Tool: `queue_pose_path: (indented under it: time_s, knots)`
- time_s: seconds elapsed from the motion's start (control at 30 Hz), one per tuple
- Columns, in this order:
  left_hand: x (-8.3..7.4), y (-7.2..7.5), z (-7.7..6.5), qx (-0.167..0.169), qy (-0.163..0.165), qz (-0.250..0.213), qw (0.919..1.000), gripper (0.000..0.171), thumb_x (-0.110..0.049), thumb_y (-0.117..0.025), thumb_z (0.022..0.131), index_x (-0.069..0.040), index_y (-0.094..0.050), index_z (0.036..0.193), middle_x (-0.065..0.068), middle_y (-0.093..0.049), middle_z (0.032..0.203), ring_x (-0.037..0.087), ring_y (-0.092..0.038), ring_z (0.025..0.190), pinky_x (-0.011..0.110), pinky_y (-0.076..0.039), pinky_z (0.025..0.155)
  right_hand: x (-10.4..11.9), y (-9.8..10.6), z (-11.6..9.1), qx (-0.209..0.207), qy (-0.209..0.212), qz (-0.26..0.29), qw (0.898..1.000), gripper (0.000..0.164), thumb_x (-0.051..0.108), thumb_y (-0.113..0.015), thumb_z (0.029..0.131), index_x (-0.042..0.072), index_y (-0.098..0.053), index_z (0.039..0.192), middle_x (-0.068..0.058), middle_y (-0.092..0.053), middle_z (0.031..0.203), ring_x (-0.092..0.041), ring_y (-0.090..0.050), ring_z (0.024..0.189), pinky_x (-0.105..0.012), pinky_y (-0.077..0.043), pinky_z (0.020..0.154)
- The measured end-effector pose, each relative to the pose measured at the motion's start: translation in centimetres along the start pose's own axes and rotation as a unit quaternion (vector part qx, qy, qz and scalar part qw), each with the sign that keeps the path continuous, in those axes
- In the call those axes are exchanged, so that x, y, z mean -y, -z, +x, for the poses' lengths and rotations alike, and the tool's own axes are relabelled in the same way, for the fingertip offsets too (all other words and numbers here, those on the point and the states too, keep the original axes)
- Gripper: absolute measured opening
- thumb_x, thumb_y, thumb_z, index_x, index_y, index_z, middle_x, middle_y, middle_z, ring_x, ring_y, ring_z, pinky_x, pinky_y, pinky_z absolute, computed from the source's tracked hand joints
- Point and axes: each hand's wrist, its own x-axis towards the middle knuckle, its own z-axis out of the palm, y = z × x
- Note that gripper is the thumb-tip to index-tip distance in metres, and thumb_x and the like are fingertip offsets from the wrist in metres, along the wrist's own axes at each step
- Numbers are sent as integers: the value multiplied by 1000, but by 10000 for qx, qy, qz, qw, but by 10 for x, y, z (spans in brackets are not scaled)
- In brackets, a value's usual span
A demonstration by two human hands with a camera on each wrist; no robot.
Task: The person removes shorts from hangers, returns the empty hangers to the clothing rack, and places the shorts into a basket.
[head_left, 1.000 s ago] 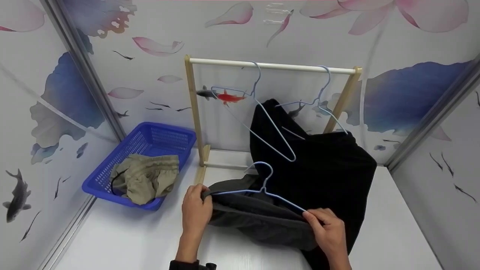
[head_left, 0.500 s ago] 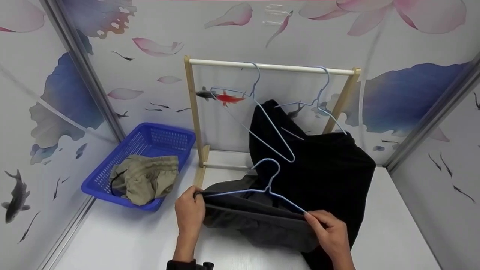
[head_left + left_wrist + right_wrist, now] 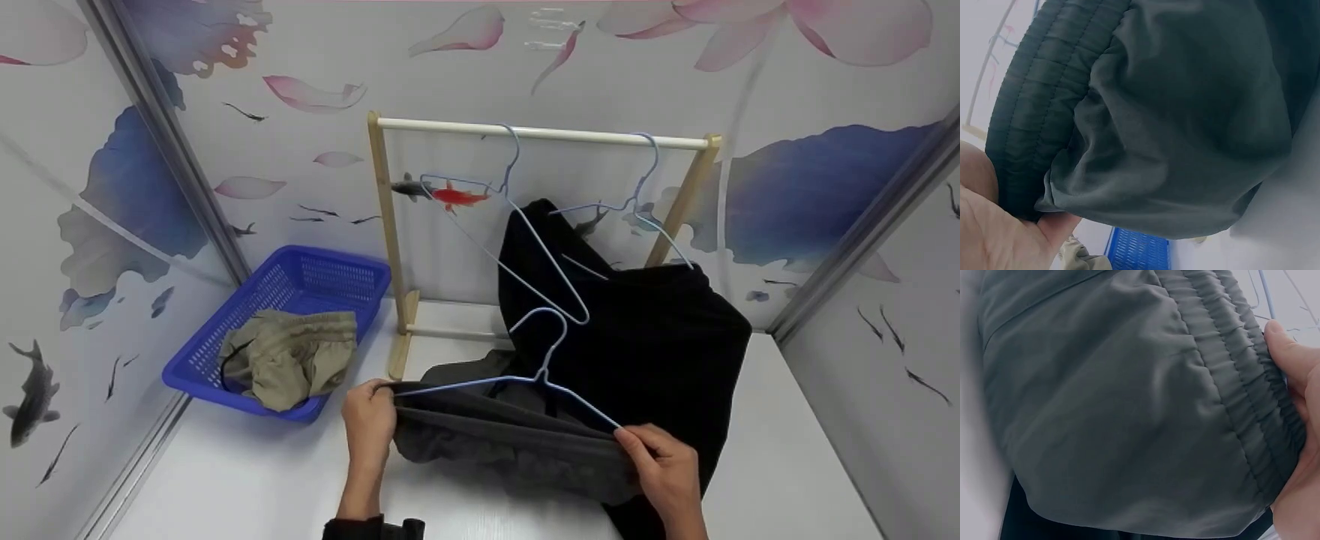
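Observation:
Dark grey elastic-waist pants (image 3: 517, 450) are stretched between my two hands, their gathered waistband (image 3: 1033, 107) showing close up in the left wrist view. A blue hanger (image 3: 541, 375) lies inside the waist opening with its hook pointing up. My left hand (image 3: 367, 420) grips the waistband's left end, at the tip of the hanger arm. At the other end, my right hand (image 3: 664, 461) pinches waistband and hanger arm together, thumb on top; the right wrist view shows this thumb (image 3: 1286, 346) at the band's edge. The hanger's lower bar is hidden in the cloth.
Behind stands a rack with a white rail (image 3: 442, 126). An unloaded blue hanger (image 3: 541, 240) and another one bearing a black garment (image 3: 637, 345) hang from it. To the left, a blue basket (image 3: 202, 352) holds a khaki garment (image 3: 296, 356). Printed walls enclose the white table (image 3: 247, 480).
My left hand has moved left, pulling the waistband wider. The hanger's hook has shifted up and to the right. My right hand has moved only slightly right.

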Motion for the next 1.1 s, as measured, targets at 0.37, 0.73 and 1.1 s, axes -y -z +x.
queue_pose_path:
  time_s: [0.37,0.73,1.1]
  knots:
    - [8,1,6,672,1323,-2103,9663,28,12,-41,73,13,-65,88,9,-51,71,16,-41,56,25,-32,47,-2,-3,-2,-197,146,-67,9997,14,-21,-69,75,-8,-72,76,-21,-66,69,-28,-57,56,-18,-45,56]
    - [6,2,5,1014,1433,-2680,9473,29,14,-39,75,18,-61,94,13,-50,85,20,-42,70,26,-39,63,-4,-6,-3,-270,101,-135,9995,13,-19,-69,76,-7,-73,76,-20,-67,69,-29,-60,60,-15,-48,61]
    - [9,-4,7,1257,1625,-3013,9312,13,13,-41,76,2,-46,75,6,-39,79,17,-37,65,25,-31,56,-5,-11,-6,-576,-27,-497,9971,11,-18,-70,76,-7,-72,73,-18,-65,66,-24,-56,54,-15,-44,56]
